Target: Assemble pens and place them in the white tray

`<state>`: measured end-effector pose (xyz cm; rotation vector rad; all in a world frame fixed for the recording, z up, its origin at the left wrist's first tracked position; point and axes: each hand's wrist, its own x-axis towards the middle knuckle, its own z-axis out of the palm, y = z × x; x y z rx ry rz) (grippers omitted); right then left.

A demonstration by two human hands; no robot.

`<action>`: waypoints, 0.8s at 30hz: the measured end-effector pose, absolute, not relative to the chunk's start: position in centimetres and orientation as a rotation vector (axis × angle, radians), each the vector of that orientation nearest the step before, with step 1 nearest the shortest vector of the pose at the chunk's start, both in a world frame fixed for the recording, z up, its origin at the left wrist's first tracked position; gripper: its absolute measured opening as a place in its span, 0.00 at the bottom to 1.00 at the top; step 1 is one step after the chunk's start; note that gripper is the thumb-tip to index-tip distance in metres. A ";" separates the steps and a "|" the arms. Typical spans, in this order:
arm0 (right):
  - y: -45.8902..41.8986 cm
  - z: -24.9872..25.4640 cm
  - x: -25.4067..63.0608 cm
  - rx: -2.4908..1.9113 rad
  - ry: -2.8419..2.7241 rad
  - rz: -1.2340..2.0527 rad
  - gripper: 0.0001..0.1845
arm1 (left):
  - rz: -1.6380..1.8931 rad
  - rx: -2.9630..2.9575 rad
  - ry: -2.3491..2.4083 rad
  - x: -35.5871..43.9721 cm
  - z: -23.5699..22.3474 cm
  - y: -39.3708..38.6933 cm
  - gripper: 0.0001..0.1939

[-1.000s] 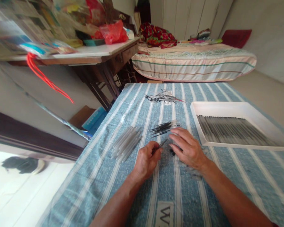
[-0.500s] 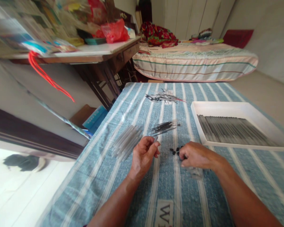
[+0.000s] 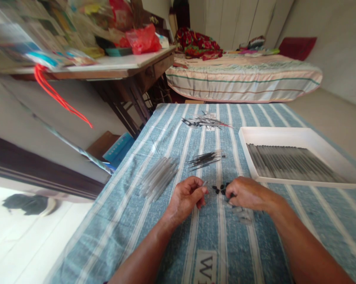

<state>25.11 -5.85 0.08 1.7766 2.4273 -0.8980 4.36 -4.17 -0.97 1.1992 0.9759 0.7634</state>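
My left hand point(image 3: 188, 197) is closed in a pinch on a clear grey pen barrel point(image 3: 205, 183); only its tip shows past the fingers. Close by on the right, my right hand point(image 3: 244, 192) is bent down with its fingers together at a small pile of black pen plugs point(image 3: 218, 189). A black piece shows between those fingers, partly hidden. Clear small pieces point(image 3: 243, 215), perhaps pen caps, lie beneath this hand. To the left rests a bundle of clear grey pen barrels point(image 3: 158, 178). Thin black refills point(image 3: 206, 159) lie beyond both hands.
A white box point(image 3: 249, 167) on the right holds a row of grey pens point(image 3: 290, 163). Farther back on the striped tablecloth point(image 3: 172, 244) is a loose heap of refills and black parts point(image 3: 207, 121). A cluttered desk point(image 3: 113, 73) and a bed point(image 3: 243, 77) stand beyond.
My left hand has moved right and slightly nearer to me with the pen barrel, closer to the black plugs. My right hand stays at the plugs.
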 end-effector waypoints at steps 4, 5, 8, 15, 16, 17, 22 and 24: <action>-6.1 0.3 24.6 1.813 2.403 -0.738 0.06 | 0.696 1.216 0.966 4.4 -1.2 -4.2 0.09; -6.1 0.1 24.6 1.823 2.407 -0.735 0.06 | 0.685 1.220 0.968 4.4 -1.3 -4.2 0.10; -5.8 -0.7 24.9 1.894 2.455 -0.792 0.06 | 0.657 1.229 0.976 4.4 -1.4 -4.2 0.11; -5.0 -1.8 25.1 2.029 2.452 -2.152 0.11 | 0.651 1.222 0.951 4.3 -1.3 -4.1 0.10; -5.0 -1.9 25.0 2.031 2.402 -2.359 0.13 | 0.650 1.222 0.942 4.3 -1.2 -4.2 0.10; -5.1 -1.9 24.8 2.030 2.335 -2.547 0.13 | 0.649 1.221 0.934 4.3 -1.2 -4.2 0.10; -5.2 -2.7 23.2 1.898 1.937 -3.186 0.14 | 0.637 1.213 0.906 4.2 -0.9 -4.3 0.11; -5.3 -3.0 22.5 1.870 1.851 -3.307 0.13 | 0.619 1.213 0.888 4.2 -0.9 -4.4 0.10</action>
